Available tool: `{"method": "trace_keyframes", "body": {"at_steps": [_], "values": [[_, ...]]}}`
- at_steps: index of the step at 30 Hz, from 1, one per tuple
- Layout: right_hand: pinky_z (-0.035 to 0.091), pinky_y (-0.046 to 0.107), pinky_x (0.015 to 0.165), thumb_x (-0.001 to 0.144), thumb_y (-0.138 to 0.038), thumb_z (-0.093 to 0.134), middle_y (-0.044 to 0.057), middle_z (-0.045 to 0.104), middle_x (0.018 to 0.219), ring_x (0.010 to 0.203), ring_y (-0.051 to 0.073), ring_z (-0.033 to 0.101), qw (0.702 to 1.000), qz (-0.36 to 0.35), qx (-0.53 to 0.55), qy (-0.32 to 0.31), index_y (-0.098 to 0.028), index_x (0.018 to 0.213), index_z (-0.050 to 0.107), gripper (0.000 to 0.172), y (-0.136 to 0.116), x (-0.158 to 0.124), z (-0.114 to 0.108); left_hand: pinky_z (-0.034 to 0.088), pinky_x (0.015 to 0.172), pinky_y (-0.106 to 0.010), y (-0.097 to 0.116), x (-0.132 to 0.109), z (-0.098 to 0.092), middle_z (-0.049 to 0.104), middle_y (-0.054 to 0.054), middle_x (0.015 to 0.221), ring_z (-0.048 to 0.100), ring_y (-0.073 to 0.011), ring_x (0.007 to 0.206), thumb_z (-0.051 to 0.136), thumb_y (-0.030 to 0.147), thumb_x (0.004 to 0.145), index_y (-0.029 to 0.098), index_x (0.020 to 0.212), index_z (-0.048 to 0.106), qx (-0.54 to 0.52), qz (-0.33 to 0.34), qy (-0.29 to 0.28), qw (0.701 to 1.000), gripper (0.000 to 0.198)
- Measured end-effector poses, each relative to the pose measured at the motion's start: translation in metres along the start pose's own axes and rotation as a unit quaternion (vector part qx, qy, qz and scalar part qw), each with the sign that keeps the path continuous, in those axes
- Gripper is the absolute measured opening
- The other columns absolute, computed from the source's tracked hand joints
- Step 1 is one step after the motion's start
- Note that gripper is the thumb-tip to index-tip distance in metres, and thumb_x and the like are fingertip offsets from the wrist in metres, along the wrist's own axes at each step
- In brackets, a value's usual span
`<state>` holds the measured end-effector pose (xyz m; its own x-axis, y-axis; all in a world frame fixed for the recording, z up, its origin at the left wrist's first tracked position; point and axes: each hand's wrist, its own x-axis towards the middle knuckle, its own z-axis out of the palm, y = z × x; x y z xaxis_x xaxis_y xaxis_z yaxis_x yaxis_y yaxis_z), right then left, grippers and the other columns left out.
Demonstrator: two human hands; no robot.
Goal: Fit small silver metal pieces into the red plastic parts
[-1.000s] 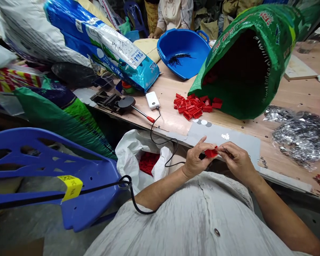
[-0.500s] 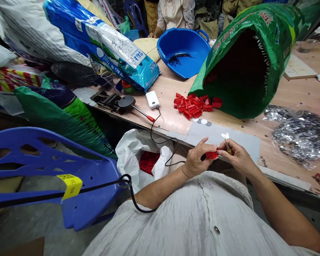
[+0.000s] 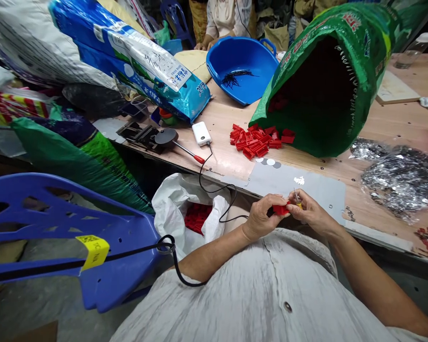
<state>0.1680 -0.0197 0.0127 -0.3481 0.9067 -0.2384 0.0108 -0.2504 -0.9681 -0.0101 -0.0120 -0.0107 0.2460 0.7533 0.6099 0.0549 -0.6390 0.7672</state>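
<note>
The right hand (image 3: 309, 210) now grips its tool (image 3: 299, 205) tip-up, swung clear, which seems to free fingertips for the red piece (image 3: 281, 208) the left hand (image 3: 262, 216) pinches.

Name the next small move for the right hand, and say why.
Probably tilt the yellow-handled tool toward the red piece: the left hand holds that piece, while the right hand holds the tool with its thin tip pointing away.
</note>
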Motion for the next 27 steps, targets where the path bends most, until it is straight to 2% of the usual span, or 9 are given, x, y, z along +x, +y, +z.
{"method": "trace_keyframes", "body": {"at_steps": [4, 8, 16, 18, 20, 22, 23, 25, 27], "values": [[0.021, 0.023, 0.048, 0.083, -0.051, 0.066, -0.008, 0.039, 0.071, 0.052, 0.007, 0.027, 0.996, 0.030, 0.080, -0.023, -0.025, 0.100, 0.045, 0.038, 0.012, -0.003, 0.000, 0.057, 0.095, -0.039, -0.003, -0.005, 0.000, 0.072, -0.005, 0.097, 0.070, -0.0165, 0.093, 0.078, 0.020, 0.074, 0.020, 0.102, 0.062, -0.029, -0.021, -0.005, 0.999, 0.032], [0.022, 0.024, 0.050, 0.081, -0.050, 0.069, -0.006, 0.040, 0.070, 0.054, 0.008, 0.027, 0.990, 0.044, 0.130, -0.033, -0.025, 0.100, 0.046, 0.039, 0.023, -0.004, -0.001, 0.055, 0.096, -0.038, -0.005, -0.008, -0.001, 0.072, -0.005, 0.097, 0.070, -0.0179, 0.098, 0.080, 0.021, 0.072, 0.020, 0.102, 0.062, -0.093, -0.053, -0.013, 0.994, 0.034], [0.024, 0.024, 0.050, 0.074, -0.056, 0.072, -0.007, 0.038, 0.064, 0.052, 0.009, 0.031, 0.984, 0.071, 0.156, -0.043, -0.026, 0.096, 0.047, 0.045, 0.030, -0.001, 0.001, 0.056, 0.087, -0.029, -0.015, -0.012, 0.000, 0.069, -0.004, 0.095, 0.069, -0.0156, 0.095, 0.086, 0.022, 0.064, 0.016, 0.092, 0.060, -0.249, -0.192, 0.023, 0.949, 0.039], [0.027, 0.024, 0.050, 0.079, -0.057, 0.066, -0.005, 0.047, 0.067, 0.053, 0.010, 0.036, 0.996, 0.052, 0.071, -0.032, -0.025, 0.101, 0.050, 0.042, 0.025, 0.004, -0.008, 0.056, 0.086, -0.030, -0.017, -0.010, -0.001, 0.068, -0.003, 0.095, 0.069, -0.0154, 0.093, 0.086, 0.021, 0.063, 0.016, 0.092, 0.059, -0.283, -0.237, 0.029, 0.929, 0.040], [0.034, 0.026, 0.054, 0.084, -0.053, 0.061, 0.000, 0.060, 0.082, 0.059, 0.011, 0.045, 0.996, 0.012, -0.085, 0.037, -0.024, 0.104, 0.055, 0.036, 0.019, 0.012, -0.025, 0.056, 0.086, -0.031, -0.018, -0.008, -0.003, 0.067, -0.002, 0.097, 0.069, -0.0152, 0.092, 0.086, 0.020, 0.063, 0.016, 0.092, 0.058, -0.314, -0.274, 0.043, 0.908, 0.041], [0.040, 0.030, 0.064, 0.087, -0.045, 0.058, 0.004, 0.066, 0.096, 0.071, 0.015, 0.054, 0.950, -0.038, -0.267, 0.158, -0.023, 0.098, 0.061, 0.025, 0.014, 0.024, -0.045, 0.055, 0.086, -0.031, -0.019, -0.004, -0.005, 0.066, -0.002, 0.098, 0.068, -0.0144, 0.092, 0.086, 0.020, 0.063, 0.018, 0.093, 0.058, -0.328, -0.297, 0.065, 0.894, 0.042], [0.041, 0.031, 0.069, 0.088, -0.041, 0.057, 0.005, 0.068, 0.097, 0.075, 0.017, 0.057, 0.921, -0.051, -0.335, 0.191, -0.023, 0.095, 0.063, 0.020, 0.013, 0.031, -0.054, 0.055, 0.085, -0.030, -0.019, -0.003, -0.006, 0.066, -0.002, 0.099, 0.067, -0.0137, 0.091, 0.086, 0.020, 0.062, 0.018, 0.094, 0.057, -0.331, -0.306, 0.074, 0.890, 0.043], [0.042, 0.034, 0.075, 0.088, -0.032, 0.054, 0.005, 0.069, 0.096, 0.083, 0.020, 0.060, 0.872, -0.071, -0.435, 0.212, -0.023, 0.092, 0.065, 0.014, 0.012, 0.043, -0.067, 0.055, 0.083, -0.029, -0.020, -0.001, -0.008, 0.066, -0.002, 0.101, 0.066, -0.0128, 0.090, 0.086, 0.020, 0.063, 0.018, 0.096, 0.057, -0.330, -0.320, 0.082, 0.884, 0.044], [0.043, 0.035, 0.077, 0.088, -0.027, 0.052, 0.006, 0.069, 0.095, 0.088, 0.022, 0.060, 0.841, -0.081, -0.495, 0.203, -0.022, 0.090, 0.066, 0.015, 0.014, 0.053, -0.072, 0.055, 0.082, -0.028, -0.021, -0.001, -0.010, 0.066, -0.003, 0.102, 0.066, -0.0127, 0.090, 0.085, 0.020, 0.064, 0.018, 0.097, 0.057, -0.329, -0.328, 0.081, 0.882, 0.044]]}}
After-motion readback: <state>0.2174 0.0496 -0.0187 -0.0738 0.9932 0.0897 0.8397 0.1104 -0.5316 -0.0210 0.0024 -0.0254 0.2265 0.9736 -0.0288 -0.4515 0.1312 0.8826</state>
